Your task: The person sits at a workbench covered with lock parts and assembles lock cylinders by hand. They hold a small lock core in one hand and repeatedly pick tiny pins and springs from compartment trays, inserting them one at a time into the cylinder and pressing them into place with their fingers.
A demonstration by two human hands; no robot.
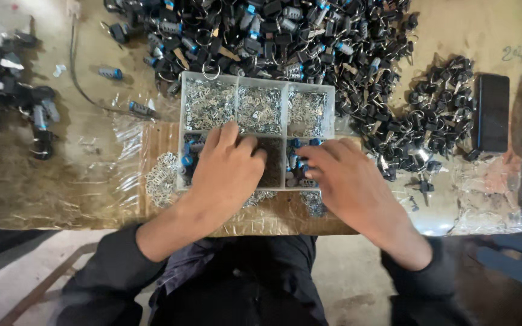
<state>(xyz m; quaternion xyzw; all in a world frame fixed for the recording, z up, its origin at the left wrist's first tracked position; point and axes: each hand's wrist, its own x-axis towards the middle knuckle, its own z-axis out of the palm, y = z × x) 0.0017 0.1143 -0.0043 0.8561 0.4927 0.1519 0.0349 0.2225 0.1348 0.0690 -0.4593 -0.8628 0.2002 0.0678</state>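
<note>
Clear plastic organizer box (182, 102) full of shiny little metal bits (260, 108), sitting on a rough, scuffed wooden table (61, 181) with crinkly glossy plastic sheeting (129, 142). Matte black plastic key heads (285, 36) everywhere.

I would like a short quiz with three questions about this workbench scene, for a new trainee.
1. True or false: the clear plastic six-compartment tray holds small silvery metal parts in its far row.
2. Which of the hands covers the tray's near middle compartment: A) left hand, B) right hand?
3. Fill in: the flat black rectangular phone-like object lies to the ____ of the tray.

Key: 1 true. 2 A. 3 right.
</note>
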